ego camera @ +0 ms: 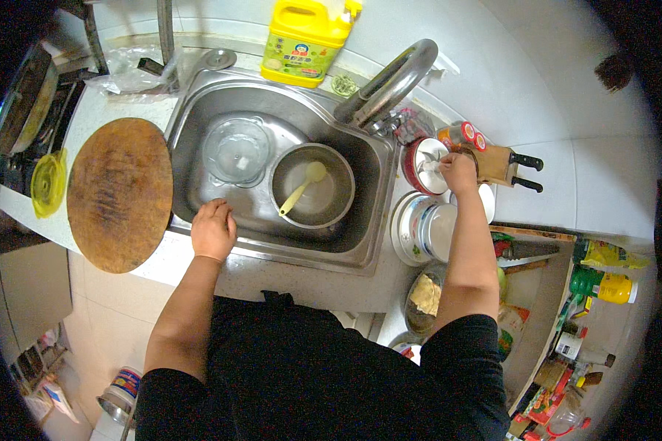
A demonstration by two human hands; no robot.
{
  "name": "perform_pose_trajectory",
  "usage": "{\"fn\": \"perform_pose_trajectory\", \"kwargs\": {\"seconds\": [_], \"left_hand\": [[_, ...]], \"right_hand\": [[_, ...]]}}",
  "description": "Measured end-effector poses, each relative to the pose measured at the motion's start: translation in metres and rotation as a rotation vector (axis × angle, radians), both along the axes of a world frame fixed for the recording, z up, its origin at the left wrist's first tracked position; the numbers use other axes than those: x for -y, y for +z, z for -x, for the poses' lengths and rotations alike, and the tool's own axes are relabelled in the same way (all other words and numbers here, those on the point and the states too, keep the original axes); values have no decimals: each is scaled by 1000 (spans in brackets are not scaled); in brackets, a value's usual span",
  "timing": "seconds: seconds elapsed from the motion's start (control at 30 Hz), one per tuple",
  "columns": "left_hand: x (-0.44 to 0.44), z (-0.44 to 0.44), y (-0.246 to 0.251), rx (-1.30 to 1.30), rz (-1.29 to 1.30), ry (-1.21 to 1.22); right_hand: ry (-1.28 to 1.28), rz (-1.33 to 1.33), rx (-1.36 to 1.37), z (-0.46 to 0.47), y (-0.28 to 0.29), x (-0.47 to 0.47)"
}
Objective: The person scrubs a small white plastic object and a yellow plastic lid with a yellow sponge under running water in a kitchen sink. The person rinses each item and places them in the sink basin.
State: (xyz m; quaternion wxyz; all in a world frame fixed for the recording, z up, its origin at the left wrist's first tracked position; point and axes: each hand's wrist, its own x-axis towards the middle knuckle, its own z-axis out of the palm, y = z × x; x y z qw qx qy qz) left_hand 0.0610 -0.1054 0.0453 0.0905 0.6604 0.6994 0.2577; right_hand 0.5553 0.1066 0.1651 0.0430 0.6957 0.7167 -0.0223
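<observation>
My left hand (213,229), with nothing visible in it, hangs over the near rim of the stainless steel sink (243,248). In the basin stand a clear glass bowl (236,151) and a grey metal pot (313,215). A pale yellow ladle (297,195) leans inside the pot. To the right, my right hand (459,172) pinches a small white utensil (431,166), perhaps a spoon, at a red round container (414,179) with a white inside. My fingers partly hide it. Stacked plates (401,231) and a bowl (438,231) sit just below that hand.
The faucet (389,82) arches behind the sink near a yellow detergent jug (303,44). A round wooden cutting board (120,193) overhangs the left counter edge. A knife block (494,164) with two black-handled knives stands beyond my right hand. A dish of food (426,295) lies by my right elbow.
</observation>
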Motion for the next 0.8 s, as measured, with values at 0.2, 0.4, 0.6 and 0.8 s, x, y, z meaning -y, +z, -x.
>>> {"fn": "perform_pose_trajectory", "kwargs": {"seconds": [0.2, 0.4, 0.6, 0.8], "left_hand": [[1, 1, -2, 23, -21, -3], [1, 2, -2, 13, -10, -3], [0, 0, -2, 12, -10, -10], [1, 0, -4, 43, -54, 5]], "right_hand": [[33, -17, -29, -5, 7, 8], [100, -108, -72, -13, 6, 9], [40, -82, -89, 5, 20, 20], [84, -156, -38, -8, 18, 20]]}}
